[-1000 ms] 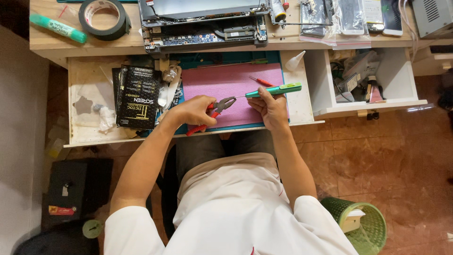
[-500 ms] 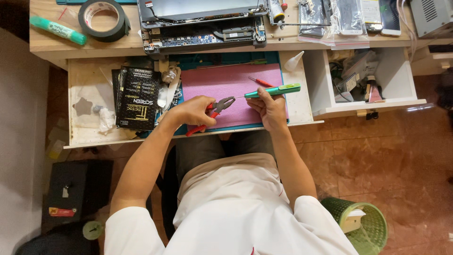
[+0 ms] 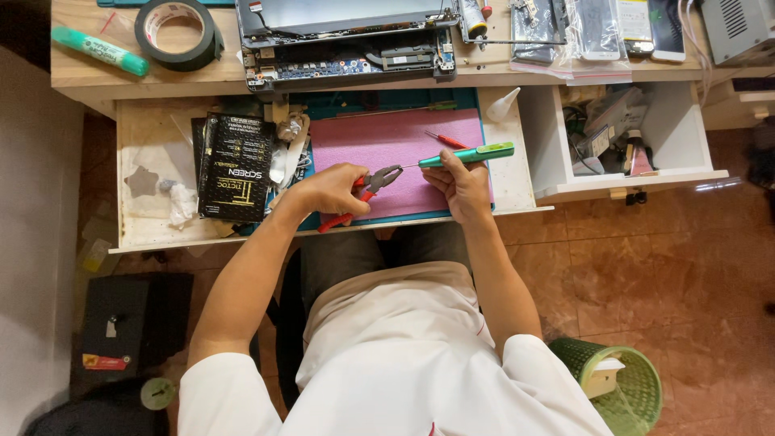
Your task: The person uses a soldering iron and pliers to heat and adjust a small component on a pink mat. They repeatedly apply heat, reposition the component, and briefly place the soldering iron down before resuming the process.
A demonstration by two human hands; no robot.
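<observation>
Two tools met over the pink mat (image 3: pixel 379 141). Left hand (image 3: pixel 329 190) had fingers wrapped around red-handled pliers (image 3: pixel 365 190), nose aimed up-right. Right hand (image 3: pixel 460 179) had fingers closed on a green screwdriver (image 3: pixel 466 154), long axis nearly level, thin tip pointing left, at the plier nose. Second red screwdriver (image 3: pixel 446 140) lay nearby.

This is a small electronics repair bench. An opened laptop (image 3: pixel 347 40) with its circuit board bare lies on the wooden desk (image 3: pixel 121 77), a tape roll (image 3: pixel 179 32) to its left and bagged phones (image 3: pixel 622 28) to its right. Just below the laptop, pulled-out drawers hold a pink work mat (image 3: pixel 387 141) and loose spare parts (image 3: pixel 605 133).
</observation>
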